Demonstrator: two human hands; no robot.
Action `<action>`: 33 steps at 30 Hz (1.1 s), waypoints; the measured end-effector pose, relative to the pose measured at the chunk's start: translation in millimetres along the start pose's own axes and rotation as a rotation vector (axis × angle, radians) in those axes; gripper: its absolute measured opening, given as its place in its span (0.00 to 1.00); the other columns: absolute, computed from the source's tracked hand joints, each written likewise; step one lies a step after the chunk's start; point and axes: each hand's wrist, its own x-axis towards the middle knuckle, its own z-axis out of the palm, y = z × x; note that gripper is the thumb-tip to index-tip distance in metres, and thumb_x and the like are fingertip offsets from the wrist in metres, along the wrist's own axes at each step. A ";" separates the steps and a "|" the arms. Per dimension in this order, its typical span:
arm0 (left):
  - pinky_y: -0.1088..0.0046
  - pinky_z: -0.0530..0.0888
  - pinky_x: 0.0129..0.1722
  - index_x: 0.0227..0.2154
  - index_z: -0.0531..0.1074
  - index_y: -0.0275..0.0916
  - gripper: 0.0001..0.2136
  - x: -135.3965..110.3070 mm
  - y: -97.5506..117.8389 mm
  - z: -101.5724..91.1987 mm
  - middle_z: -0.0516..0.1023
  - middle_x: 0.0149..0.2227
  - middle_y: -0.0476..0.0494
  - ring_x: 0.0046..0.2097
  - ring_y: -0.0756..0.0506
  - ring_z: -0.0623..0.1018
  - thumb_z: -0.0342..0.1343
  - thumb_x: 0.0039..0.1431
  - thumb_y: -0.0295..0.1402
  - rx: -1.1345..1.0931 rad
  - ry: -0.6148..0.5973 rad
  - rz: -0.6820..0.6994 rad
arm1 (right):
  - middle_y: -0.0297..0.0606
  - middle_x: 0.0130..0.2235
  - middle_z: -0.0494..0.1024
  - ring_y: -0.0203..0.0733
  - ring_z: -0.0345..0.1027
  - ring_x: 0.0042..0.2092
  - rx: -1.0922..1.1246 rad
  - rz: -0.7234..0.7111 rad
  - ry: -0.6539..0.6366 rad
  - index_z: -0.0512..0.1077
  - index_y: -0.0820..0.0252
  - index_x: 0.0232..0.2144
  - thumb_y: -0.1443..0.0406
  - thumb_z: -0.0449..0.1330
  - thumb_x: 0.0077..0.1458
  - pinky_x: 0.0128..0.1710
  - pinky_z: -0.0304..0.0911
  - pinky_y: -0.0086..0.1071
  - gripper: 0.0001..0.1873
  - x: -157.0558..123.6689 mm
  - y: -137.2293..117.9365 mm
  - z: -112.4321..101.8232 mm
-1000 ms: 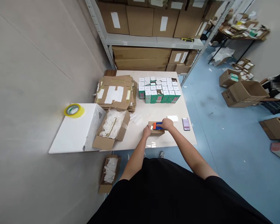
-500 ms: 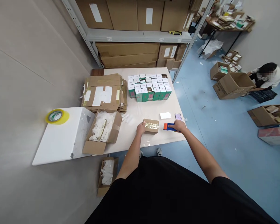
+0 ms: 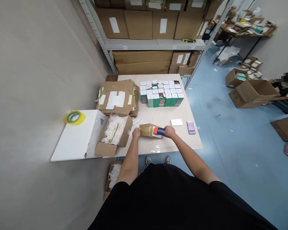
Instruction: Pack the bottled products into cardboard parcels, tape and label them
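A small taped cardboard box lies near the front of the table. My left hand grips its left end, fingers closed. My right hand is wrapped round a blue hand tool with an orange end, whose exact kind I cannot make out. The orange end is over the right part of the box, by a white label that it partly covers; whether it touches is unclear. A white flat box lies just beyond my right hand, and a purple-and-white item is to its right.
Rows of green-and-white boxes stand at the table's back, beside stacked flattened cardboard. An open carton with white paper sits left, near a yellow tape roll. A shelf stands behind; another person is at right.
The tool in my right hand has moved left from the bare table to over the box. My left hand has stayed on the box, which now shows a white label. The view has shifted.
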 end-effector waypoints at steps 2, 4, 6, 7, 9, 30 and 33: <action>0.55 0.68 0.65 0.60 0.75 0.32 0.29 1.0 -6.0 -17.5 0.79 0.59 0.26 0.64 0.31 0.75 0.45 0.73 0.50 -0.005 0.054 -0.033 | 0.52 0.48 0.84 0.51 0.79 0.49 -0.014 -0.026 -0.008 0.81 0.62 0.44 0.36 0.58 0.61 0.36 0.64 0.30 0.36 5.2 -28.9 3.2; 0.60 0.68 0.64 0.60 0.76 0.34 0.28 -0.2 -8.1 -25.6 0.79 0.60 0.31 0.64 0.34 0.75 0.45 0.73 0.51 -0.025 0.060 -0.018 | 0.53 0.49 0.84 0.51 0.79 0.50 -0.030 -0.049 -0.023 0.80 0.64 0.46 0.37 0.58 0.62 0.37 0.65 0.31 0.36 11.5 -54.1 6.3; 0.63 0.68 0.65 0.61 0.75 0.37 0.27 -2.1 -7.9 -25.0 0.79 0.61 0.35 0.65 0.35 0.75 0.49 0.72 0.51 -0.045 0.008 0.027 | 0.55 0.49 0.83 0.52 0.79 0.50 -0.049 -0.068 -0.041 0.80 0.64 0.48 0.38 0.59 0.61 0.39 0.66 0.31 0.36 17.9 -75.9 9.0; 0.62 0.67 0.65 0.63 0.74 0.38 0.28 -3.1 -7.6 -22.5 0.79 0.61 0.34 0.65 0.35 0.74 0.52 0.70 0.51 -0.037 -0.017 0.021 | 0.55 0.49 0.83 0.52 0.79 0.51 -0.060 -0.076 -0.047 0.80 0.64 0.49 0.39 0.60 0.61 0.40 0.67 0.31 0.35 20.8 -85.5 10.1; 0.60 0.68 0.64 0.66 0.71 0.38 0.28 -5.4 -7.7 -15.3 0.79 0.61 0.33 0.64 0.35 0.75 0.54 0.69 0.49 -0.016 -0.049 -0.007 | 0.57 0.49 0.83 0.53 0.79 0.52 -0.084 -0.092 -0.053 0.80 0.64 0.50 0.41 0.62 0.61 0.42 0.68 0.32 0.34 25.4 -100.3 11.0; 0.65 0.72 0.56 0.58 0.76 0.39 0.22 -33.5 30.8 112.8 0.81 0.57 0.33 0.57 0.36 0.80 0.48 0.73 0.47 0.004 -0.244 -0.080 | 0.50 0.46 0.84 0.51 0.79 0.47 -0.136 0.020 -0.088 0.80 0.62 0.45 0.39 0.66 0.55 0.38 0.67 0.31 0.33 34.9 43.7 -11.0; 0.62 0.71 0.58 0.60 0.75 0.42 0.23 -30.9 26.8 115.6 0.79 0.60 0.33 0.60 0.35 0.78 0.49 0.72 0.48 0.040 -0.246 -0.081 | 0.51 0.45 0.84 0.51 0.79 0.46 -0.153 0.047 -0.068 0.81 0.63 0.42 0.39 0.66 0.55 0.37 0.65 0.31 0.33 29.8 86.8 -22.7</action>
